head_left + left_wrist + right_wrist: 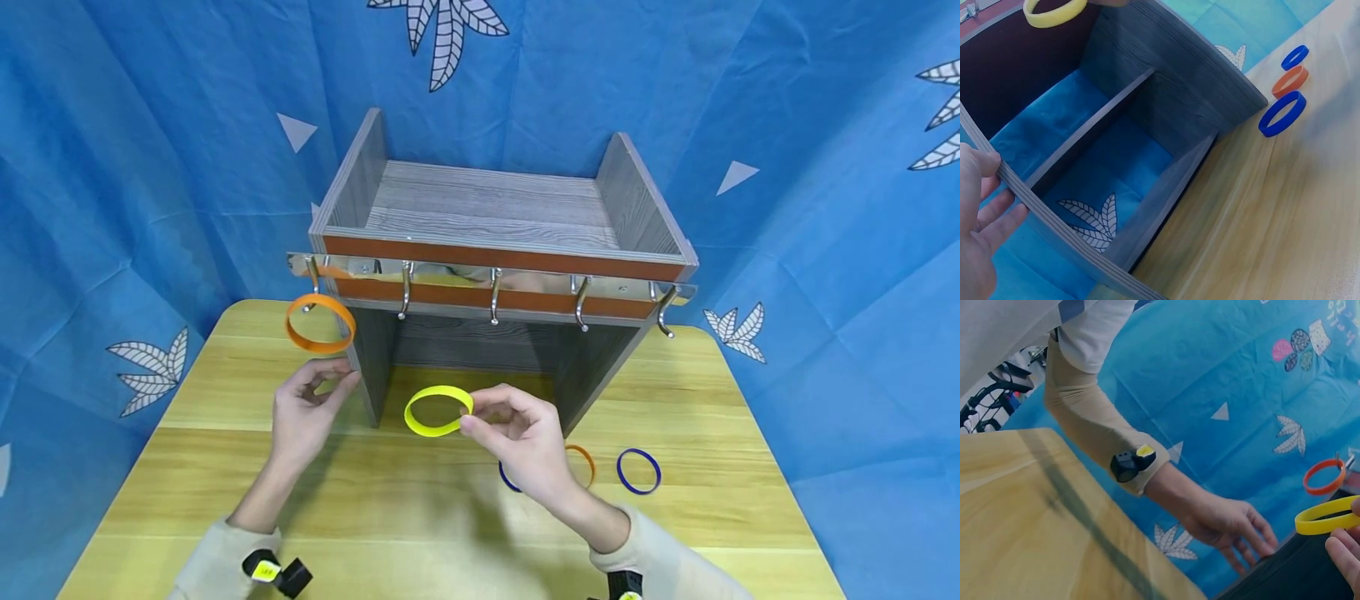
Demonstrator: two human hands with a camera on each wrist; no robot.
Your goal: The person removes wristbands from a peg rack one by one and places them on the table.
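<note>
My right hand (525, 437) pinches a yellow silicone wristband (438, 411) between thumb and fingers, in front of the grey wooden shelf (487, 204). My left hand (300, 408) touches the front edge of the shelf's left side panel with thumb and fingertips; the left wrist view shows these fingers (1000, 215) against the panel edge. Along the shelf front runs a shiny metal strip (450, 275) with several hooks. From the leftmost hook (312, 275) hangs an orange wristband (320, 323). The right wrist view also shows the yellow band (1325, 515) at the right edge.
On the wooden table (420, 533) right of the shelf's base lie a blue wristband (639, 472), an orange one (588, 467) and a second blue one (507, 477), partly hidden by my right hand. A blue patterned cloth (187, 150) hangs behind and at both sides.
</note>
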